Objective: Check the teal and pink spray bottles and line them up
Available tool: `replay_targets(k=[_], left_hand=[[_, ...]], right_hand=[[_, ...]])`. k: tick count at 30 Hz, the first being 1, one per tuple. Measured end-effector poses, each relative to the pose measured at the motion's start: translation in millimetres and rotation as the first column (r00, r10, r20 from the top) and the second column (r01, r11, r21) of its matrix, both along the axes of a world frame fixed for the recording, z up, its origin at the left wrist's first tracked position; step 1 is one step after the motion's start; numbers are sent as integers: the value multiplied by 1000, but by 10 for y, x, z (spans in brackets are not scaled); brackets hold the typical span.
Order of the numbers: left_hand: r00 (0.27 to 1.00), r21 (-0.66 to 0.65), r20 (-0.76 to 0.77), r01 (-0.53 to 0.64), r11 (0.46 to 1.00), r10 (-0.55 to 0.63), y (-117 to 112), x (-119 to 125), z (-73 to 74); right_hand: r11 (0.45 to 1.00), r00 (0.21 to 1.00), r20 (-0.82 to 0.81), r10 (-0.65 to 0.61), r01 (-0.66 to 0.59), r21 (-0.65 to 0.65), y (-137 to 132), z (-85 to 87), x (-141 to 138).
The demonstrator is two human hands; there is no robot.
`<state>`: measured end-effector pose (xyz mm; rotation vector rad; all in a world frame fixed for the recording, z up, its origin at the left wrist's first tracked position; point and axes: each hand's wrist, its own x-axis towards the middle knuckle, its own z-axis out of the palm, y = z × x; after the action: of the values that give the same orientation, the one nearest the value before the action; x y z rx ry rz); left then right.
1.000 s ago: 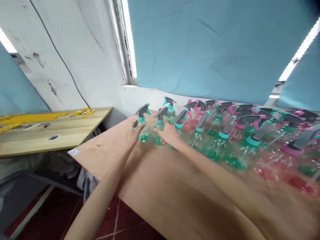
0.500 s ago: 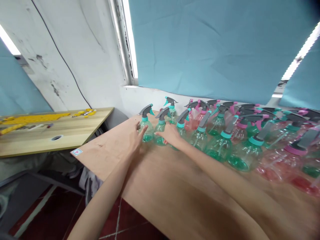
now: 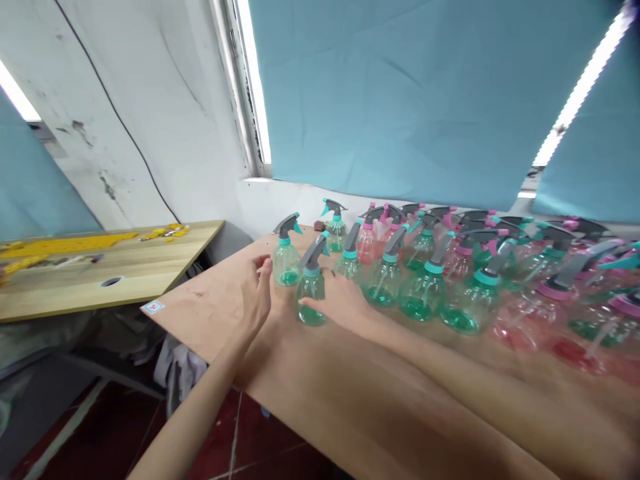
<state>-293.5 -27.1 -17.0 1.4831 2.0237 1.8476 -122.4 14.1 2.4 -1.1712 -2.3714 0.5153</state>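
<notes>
My right hand is wrapped around a clear green spray bottle with a grey and turquoise trigger head, its thumb across the front of the body. This bottle is upright, nearer to me than its neighbours. My left hand is at the left of another green spray bottle, with its fingers curved and apart and nothing held in them. That bottle stands upright on the brown tabletop. A further green spray bottle stands behind them, by the wall.
Several green and pink spray bottles crowd the table to the right, in rows along the wall. At the left stands a separate wooden table with yellow pieces on it. Blue sheeting covers the window.
The spray bottle in my right hand has come toward me, out of line with the others. My left hand has drawn back slightly from the leftmost bottle. The view has shifted a little.
</notes>
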Motion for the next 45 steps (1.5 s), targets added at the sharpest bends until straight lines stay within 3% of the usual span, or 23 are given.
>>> replay_targets(k=[4, 8, 12, 17, 20, 25, 28, 30, 33, 36, 45], left_hand=[[961, -90, -96, 250, 964, -258, -329, 283, -63], [877, -148, -176, 426, 893, -447, -455, 647, -43], [757, -151, -174, 612, 777, -630, -397, 1108, 110], [707, -228, -20, 685, 692, -707, -261, 1647, 279], [613, -272, 10, 762, 588, -790, -153, 1904, 295], [529, -253, -25, 817, 518, -848, 62, 2287, 248], [514, -230, 2, 835, 500, -858, 163, 2459, 209], [541, -206, 39, 827, 523, -840, 206, 2526, 188], [565, -180, 92, 819, 545, -820, 255, 2552, 172], [562, -170, 111, 824, 541, -820, 308, 2524, 162], [534, -198, 144, 841, 504, -833, 461, 2542, 162]], right_hand=[[997, 999, 22, 46, -48, 62, -305, -57, 310], [992, 999, 35, 38, -42, 120, -541, -102, 660], [986, 996, 90, 3, -17, 164, -711, -139, 999], [974, 985, 135, -104, 74, 212, -802, -225, 1382], [961, 977, 116, -177, 146, 236, -781, -284, 1604], [939, 971, 55, -234, 211, 271, -686, -418, 1961], [963, 983, 30, -183, 173, 209, -592, -518, 2188], [978, 994, 28, -110, 103, 180, -502, -583, 2354], [981, 999, 42, -4, -4, 196, -327, -680, 2598], [980, 999, 29, 17, -23, 195, -138, -790, 2779], [981, 998, -15, 62, -58, 184, 173, -1012, 2836]])
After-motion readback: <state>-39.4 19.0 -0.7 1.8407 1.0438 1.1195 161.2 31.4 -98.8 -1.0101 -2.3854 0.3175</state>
